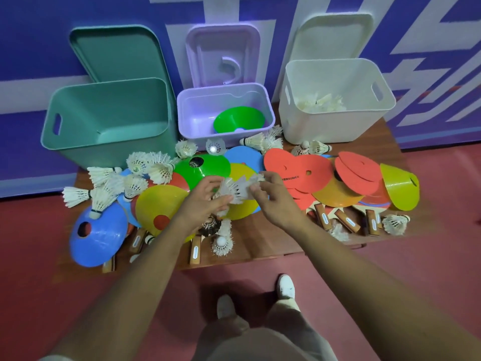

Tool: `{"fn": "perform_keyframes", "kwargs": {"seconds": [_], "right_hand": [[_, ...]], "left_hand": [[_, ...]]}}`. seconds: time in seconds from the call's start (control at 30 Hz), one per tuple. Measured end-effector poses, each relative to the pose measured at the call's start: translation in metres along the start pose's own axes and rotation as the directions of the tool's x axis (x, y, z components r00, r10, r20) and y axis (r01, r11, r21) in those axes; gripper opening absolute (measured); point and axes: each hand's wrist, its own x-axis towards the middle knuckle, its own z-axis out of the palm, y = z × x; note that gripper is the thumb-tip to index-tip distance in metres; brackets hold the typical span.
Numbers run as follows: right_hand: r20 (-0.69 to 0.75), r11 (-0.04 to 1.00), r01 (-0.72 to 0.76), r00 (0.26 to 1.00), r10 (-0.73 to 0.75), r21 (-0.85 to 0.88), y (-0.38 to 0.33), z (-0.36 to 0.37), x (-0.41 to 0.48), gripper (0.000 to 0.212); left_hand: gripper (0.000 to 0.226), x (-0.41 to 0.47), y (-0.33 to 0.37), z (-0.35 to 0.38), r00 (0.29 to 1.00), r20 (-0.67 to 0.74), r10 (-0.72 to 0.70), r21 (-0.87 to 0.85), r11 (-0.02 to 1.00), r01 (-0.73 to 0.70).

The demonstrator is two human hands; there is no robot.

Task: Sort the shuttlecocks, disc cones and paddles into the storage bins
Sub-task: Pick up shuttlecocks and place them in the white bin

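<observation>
Bins, three: teal bin [109,152] at 10 o'clock, purple bin [203,138] at 12, white bin [333,126] at 2. Lids [117,53]: three. Cones [161,201]: at least ten on the table [260,246], plus one green cone [238,119] in the purple bin. Shuttlecocks [75,196]: over fifteen loose; those in the white bin uncountable. Paddle handles [322,217]: six seen.

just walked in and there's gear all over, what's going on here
A person is sorting sports gear on a low table. Their left grip and right grip together hold a cluster of white shuttlecocks above the pile. The white bin already has shuttlecocks in it, the purple bin a green disc cone, and the teal bin stands open. Many cones, loose shuttlecocks and paddles lie unsorted on the table.
</observation>
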Motion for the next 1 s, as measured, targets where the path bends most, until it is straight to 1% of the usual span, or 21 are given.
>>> {"fn": "perform_keyframes", "kwargs": {"seconds": [0.07, 0.13, 0.2, 0.23, 0.3, 0.37, 0.43, 0.47, 0.57, 0.67, 0.8, 0.9, 1.0], "right_hand": [[-0.045, 0.999, 0.042, 0.998, -0.043, -0.010, 0.000, -0.019, 0.010, 0.033], [-0.111, 0.995, 0.009, 0.994, 0.002, 0.098, -0.001, -0.044, 0.024, 0.026], [-0.165, 0.975, 0.001, 0.986, 0.037, 0.224, 0.001, -0.074, 0.039, 0.009], [-0.191, 0.963, 0.014, 0.981, 0.039, 0.270, 0.002, -0.091, 0.047, 0.006], [-0.242, 0.959, 0.033, 0.970, 0.038, 0.281, 0.006, -0.130, 0.063, 0.011], [-0.238, 0.954, 0.023, 0.970, 0.051, 0.299, 0.012, -0.173, 0.081, 0.016], [-0.245, 0.966, 0.013, 0.968, 0.052, 0.257, 0.020, -0.213, 0.101, 0.022], [-0.260, 0.974, 0.003, 0.964, 0.057, 0.226, 0.025, -0.231, 0.114, 0.021], [-0.289, 0.984, -0.029, 0.954, 0.080, 0.178, 0.043, -0.274, 0.155, 0.017], [-0.296, 0.993, -0.090, 0.949, 0.107, 0.070, 0.066, -0.300, 0.194, 0.006], [-0.257, 0.989, -0.141, 0.958, 0.124, -0.046, 0.092, -0.309, 0.228, 0.025], [-0.168, 0.975, -0.124, 0.981, 0.093, -0.183, 0.111, -0.306, 0.241, 0.027], [-0.116, 0.957, -0.074, 0.992, 0.042, -0.280, 0.120, -0.301, 0.246, 0.037]], "left_hand": [[0.035, 0.014, 0.014, 0.008, 0.999, -0.028, 0.041, 0.109, 0.993, -0.038], [0.033, 0.033, 0.028, 0.019, 0.995, -0.013, 0.098, 0.165, 0.982, -0.094], [0.032, 0.056, 0.044, 0.037, 0.987, 0.029, 0.155, 0.215, 0.964, -0.158], [0.033, 0.070, 0.053, 0.048, 0.983, 0.050, 0.179, 0.244, 0.952, -0.186], [0.035, 0.103, 0.074, 0.074, 0.969, 0.081, 0.233, 0.313, 0.917, -0.247], [0.037, 0.135, 0.096, 0.103, 0.953, 0.100, 0.288, 0.350, 0.886, -0.304], [0.038, 0.166, 0.116, 0.131, 0.939, 0.090, 0.332, 0.383, 0.859, -0.341], [0.039, 0.182, 0.124, 0.144, 0.932, 0.075, 0.354, 0.401, 0.845, -0.354], [0.034, 0.229, 0.138, 0.175, 0.911, 0.009, 0.413, 0.445, 0.814, -0.373], [0.030, 0.271, 0.144, 0.197, 0.902, -0.039, 0.430, 0.520, 0.780, -0.349], [0.027, 0.313, 0.140, 0.214, 0.921, -0.072, 0.384, 0.638, 0.727, -0.253], [0.028, 0.337, 0.124, 0.215, 0.939, -0.077, 0.335, 0.755, 0.635, -0.165], [0.040, 0.346, 0.115, 0.208, 0.967, -0.018, 0.254, 0.892, 0.440, -0.099]]}}
